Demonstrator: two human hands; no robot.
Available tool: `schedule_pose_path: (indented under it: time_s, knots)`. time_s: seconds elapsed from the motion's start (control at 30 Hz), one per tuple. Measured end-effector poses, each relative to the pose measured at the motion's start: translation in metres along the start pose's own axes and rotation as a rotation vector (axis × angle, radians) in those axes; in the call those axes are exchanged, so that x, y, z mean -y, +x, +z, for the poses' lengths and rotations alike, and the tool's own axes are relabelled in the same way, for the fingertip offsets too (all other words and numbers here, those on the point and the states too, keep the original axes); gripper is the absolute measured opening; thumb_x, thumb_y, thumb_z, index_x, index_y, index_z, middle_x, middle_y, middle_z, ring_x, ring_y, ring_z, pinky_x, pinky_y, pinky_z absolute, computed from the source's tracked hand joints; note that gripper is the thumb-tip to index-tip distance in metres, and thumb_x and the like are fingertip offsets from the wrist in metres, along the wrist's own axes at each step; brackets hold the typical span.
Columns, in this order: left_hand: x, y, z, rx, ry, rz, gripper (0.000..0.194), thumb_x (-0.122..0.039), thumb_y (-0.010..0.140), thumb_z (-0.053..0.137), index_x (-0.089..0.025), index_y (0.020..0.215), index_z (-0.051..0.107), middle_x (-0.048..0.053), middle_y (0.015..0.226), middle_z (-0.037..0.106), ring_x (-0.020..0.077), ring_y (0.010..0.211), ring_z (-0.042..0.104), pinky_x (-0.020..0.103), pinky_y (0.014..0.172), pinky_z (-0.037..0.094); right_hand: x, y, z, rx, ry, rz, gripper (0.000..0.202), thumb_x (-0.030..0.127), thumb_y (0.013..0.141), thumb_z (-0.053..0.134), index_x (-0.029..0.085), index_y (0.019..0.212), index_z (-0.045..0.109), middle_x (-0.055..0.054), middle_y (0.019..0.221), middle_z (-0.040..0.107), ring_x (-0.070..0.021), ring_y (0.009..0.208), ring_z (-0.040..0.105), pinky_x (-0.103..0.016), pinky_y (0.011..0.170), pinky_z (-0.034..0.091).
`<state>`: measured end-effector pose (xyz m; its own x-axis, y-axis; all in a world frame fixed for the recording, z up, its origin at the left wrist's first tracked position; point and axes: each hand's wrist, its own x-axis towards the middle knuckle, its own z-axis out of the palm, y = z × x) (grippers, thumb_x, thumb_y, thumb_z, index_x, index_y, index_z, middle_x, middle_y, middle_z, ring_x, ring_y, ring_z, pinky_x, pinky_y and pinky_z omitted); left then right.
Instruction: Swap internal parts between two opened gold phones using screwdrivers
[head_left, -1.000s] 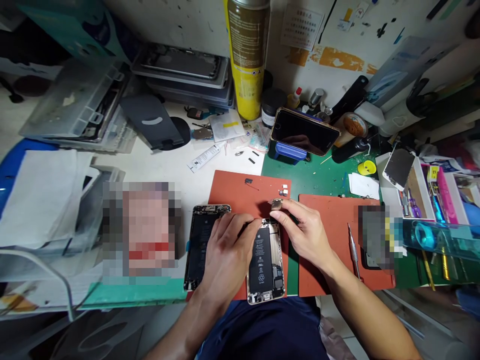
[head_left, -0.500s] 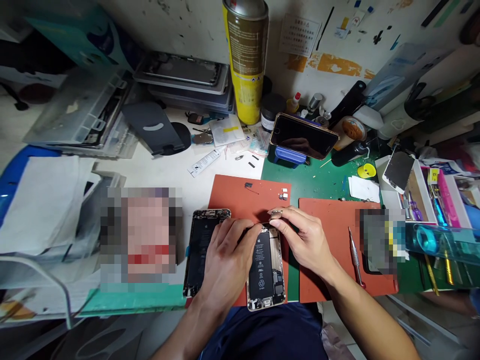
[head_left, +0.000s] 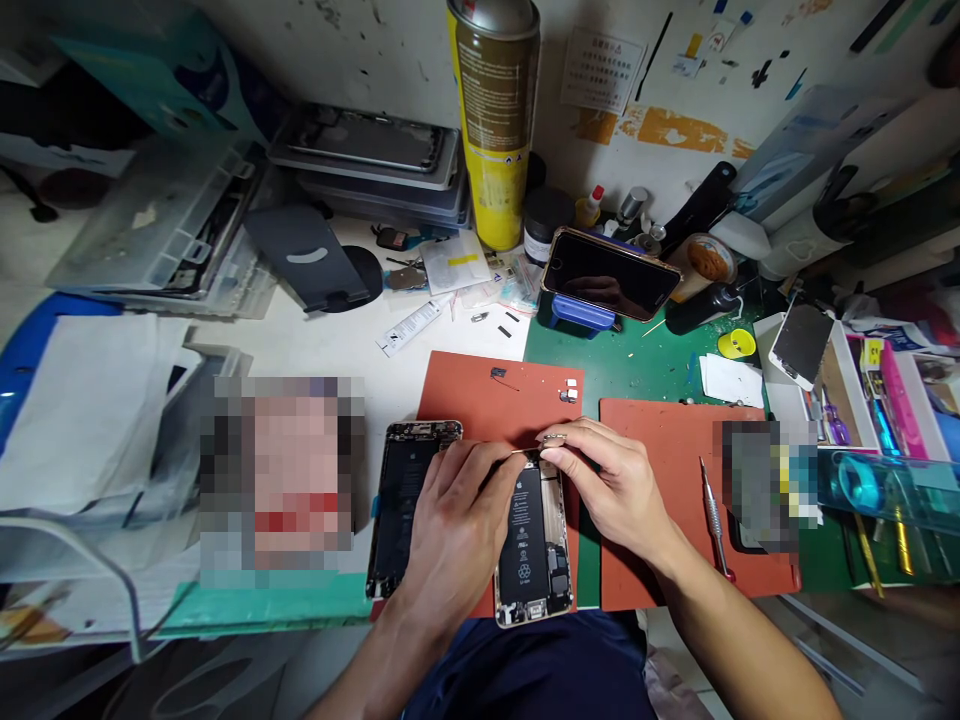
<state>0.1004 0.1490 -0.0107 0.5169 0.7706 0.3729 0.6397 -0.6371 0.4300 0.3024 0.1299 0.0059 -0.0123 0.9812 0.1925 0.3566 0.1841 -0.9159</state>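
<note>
My right hand (head_left: 611, 480) pinches a small metallic part (head_left: 553, 440) above the top edge of an opened phone (head_left: 525, 550), whose black battery shows. My left hand (head_left: 461, 510) is closed over the upper left of that phone, its fingertips together near the top edge; what they grip, if anything, is too small to name. A second opened phone (head_left: 405, 500) lies to the left, partly under my left hand. Both phones rest on a red mat (head_left: 457, 390).
A second red mat (head_left: 652, 420) holds a screwdriver (head_left: 716, 520) at the right. Behind stand a phone on a blue stand (head_left: 581, 312) and a tall yellow can (head_left: 495, 130). Tool trays (head_left: 847, 390) are at far right, plastic boxes (head_left: 165, 220) at far left.
The small metallic part in my right hand has tilted flatter and dropped slightly. My left hand has barely moved. The view has shifted a little.
</note>
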Motion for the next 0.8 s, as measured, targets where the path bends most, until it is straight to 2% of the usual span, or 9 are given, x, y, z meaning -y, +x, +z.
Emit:
schedule_pose_path:
  time_s: [0.3, 0.8]
  knots:
    - [-0.0002, 0.0007, -0.0002, -0.012, 0.036, 0.036, 0.021, -0.005, 0.104, 0.064, -0.017, 0.119, 0.072, 0.005, 0.112, 0.078, 0.0243, 0.100, 0.065, 0.042, 0.090, 0.052, 0.0009, -0.0019, -0.0002, 0.008, 0.026, -0.001, 0.016, 0.018, 0.109, 0.068, 0.024, 0.114, 0.081, -0.005, 0.103, 0.083, -0.0196, 0.093, 0.077, -0.036, 0.086, 0.063]
    - [0.0033, -0.0020, 0.0010, -0.004, 0.043, 0.067, 0.027, -0.004, 0.104, 0.060, -0.019, 0.124, 0.070, 0.006, 0.114, 0.079, 0.0249, 0.101, 0.068, 0.043, 0.094, 0.054, -0.0004, 0.0007, 0.0006, -0.008, 0.017, 0.000, 0.015, 0.019, 0.109, 0.068, 0.024, 0.113, 0.082, -0.005, 0.102, 0.083, -0.0201, 0.092, 0.078, -0.037, 0.084, 0.064]
